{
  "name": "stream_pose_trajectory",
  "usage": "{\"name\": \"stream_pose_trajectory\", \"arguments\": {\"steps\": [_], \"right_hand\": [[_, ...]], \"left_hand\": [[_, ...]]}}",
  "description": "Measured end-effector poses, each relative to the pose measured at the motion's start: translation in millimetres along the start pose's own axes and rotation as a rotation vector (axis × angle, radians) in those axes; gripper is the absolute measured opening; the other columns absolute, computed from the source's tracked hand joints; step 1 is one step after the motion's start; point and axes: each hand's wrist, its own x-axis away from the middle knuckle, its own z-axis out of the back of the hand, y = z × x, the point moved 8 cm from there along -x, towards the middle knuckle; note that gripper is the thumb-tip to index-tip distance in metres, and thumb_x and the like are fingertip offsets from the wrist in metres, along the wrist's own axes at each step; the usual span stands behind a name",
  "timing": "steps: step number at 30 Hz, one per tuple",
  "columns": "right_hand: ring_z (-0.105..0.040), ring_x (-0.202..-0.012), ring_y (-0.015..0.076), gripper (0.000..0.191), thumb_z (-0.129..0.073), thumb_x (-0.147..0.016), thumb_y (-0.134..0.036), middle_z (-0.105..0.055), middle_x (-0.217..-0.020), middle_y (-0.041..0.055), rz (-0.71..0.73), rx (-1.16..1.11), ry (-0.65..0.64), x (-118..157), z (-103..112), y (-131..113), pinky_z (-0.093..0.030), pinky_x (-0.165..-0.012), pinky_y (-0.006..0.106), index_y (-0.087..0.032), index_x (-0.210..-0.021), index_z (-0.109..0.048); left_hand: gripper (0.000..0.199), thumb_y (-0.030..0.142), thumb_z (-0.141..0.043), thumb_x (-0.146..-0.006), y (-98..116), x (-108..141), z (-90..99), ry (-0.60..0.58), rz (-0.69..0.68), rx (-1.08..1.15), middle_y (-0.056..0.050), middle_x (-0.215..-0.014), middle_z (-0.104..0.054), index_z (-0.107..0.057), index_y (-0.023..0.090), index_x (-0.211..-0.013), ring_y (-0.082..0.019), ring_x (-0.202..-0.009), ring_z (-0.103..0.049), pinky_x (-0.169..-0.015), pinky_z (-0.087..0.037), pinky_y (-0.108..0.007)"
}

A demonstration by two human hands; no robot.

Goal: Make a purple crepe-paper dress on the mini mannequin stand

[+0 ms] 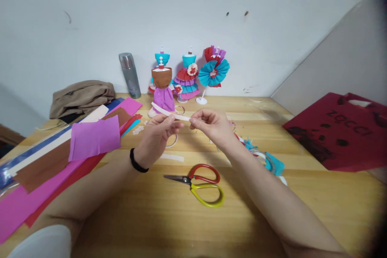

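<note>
A narrow white strip (180, 117) is stretched between my two hands above the middle of the table. My left hand (157, 137), with a black band at the wrist, pinches it between thumb and fingers. At the strip's right end, the thumb and index finger of my right hand (211, 127) are closed on it. Below the hands lie scissors (186, 179) with one red and one yellow handle, their blades pointing left. Another white strip (172, 157) lies flat just above the scissors.
Small dress forms in crepe paper (163, 98) stand by the wall, beside a grey flask (130, 76). Coloured paper sheets (95, 137) and a brown cloth (81, 96) lie left. Blue scraps (274, 163) and a red bag (338, 137) are right.
</note>
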Motion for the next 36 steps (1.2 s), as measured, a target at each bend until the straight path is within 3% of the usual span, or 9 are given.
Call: {"name": "stream_pose_trajectory", "arguments": {"steps": [4, 9, 13, 23, 36], "right_hand": [[-0.056, -0.061, 0.0144, 0.029, -0.071, -0.066, -0.044, -0.065, -0.066, 0.0017, -0.012, 0.024, -0.028, 0.0, -0.1, 0.1, -0.041, -0.060, 0.028, -0.017, -0.076, -0.066], [-0.048, -0.056, 0.0132, 0.027, -0.067, -0.072, -0.043, -0.059, -0.059, 0.0012, 0.005, 0.126, -0.039, -0.9, -1.3, 5.5, -0.034, -0.056, 0.027, -0.019, -0.064, -0.060], [-0.049, -0.057, 0.0132, 0.024, -0.067, -0.070, -0.042, -0.060, -0.059, 0.0008, -0.001, 0.108, -0.029, -2.2, 0.4, 7.2, -0.036, -0.057, 0.027, -0.019, -0.067, -0.061], [-0.045, -0.053, 0.0111, 0.026, -0.070, -0.069, -0.042, -0.061, -0.058, 0.0009, 0.013, 0.107, -0.002, -3.0, 7.0, 1.7, -0.033, -0.052, 0.026, -0.019, -0.063, -0.060], [-0.052, -0.053, 0.0146, 0.026, -0.072, -0.070, -0.044, -0.066, -0.061, 0.0037, -0.039, 0.098, -0.009, -3.7, 15.0, 8.4, -0.038, -0.054, 0.029, -0.019, -0.064, -0.065]], "left_hand": [[0.021, 0.027, -0.085, -0.071, 0.6, -0.4, 0.9, 0.010, -0.002, 0.002, -0.003, -0.079, -0.076, -0.074, 0.013, -0.081, -0.011, -0.069, -0.071, -0.061, -0.052, -0.018], [0.022, 0.027, -0.087, -0.069, 0.3, 0.0, 1.0, 0.026, 0.001, 0.016, -0.002, -0.077, -0.075, -0.074, 0.013, -0.079, -0.010, -0.068, -0.071, -0.061, -0.052, -0.017], [0.023, 0.026, -0.088, -0.066, 2.5, -0.7, 2.1, 0.053, -0.004, 0.047, -0.001, -0.076, -0.075, -0.072, 0.013, -0.076, -0.010, -0.068, -0.071, -0.060, -0.052, -0.017], [0.018, 0.021, -0.080, -0.075, 9.0, -3.0, 6.5, 0.125, -0.018, 0.060, 0.001, -0.069, -0.070, -0.064, 0.013, -0.075, -0.010, -0.067, -0.071, -0.059, -0.051, -0.016], [0.017, 0.021, -0.072, -0.082, 6.3, -6.6, 12.9, 0.180, 0.012, 0.074, -0.001, -0.066, -0.070, -0.058, 0.013, -0.075, -0.011, -0.062, -0.071, -0.055, -0.050, -0.016]]}}
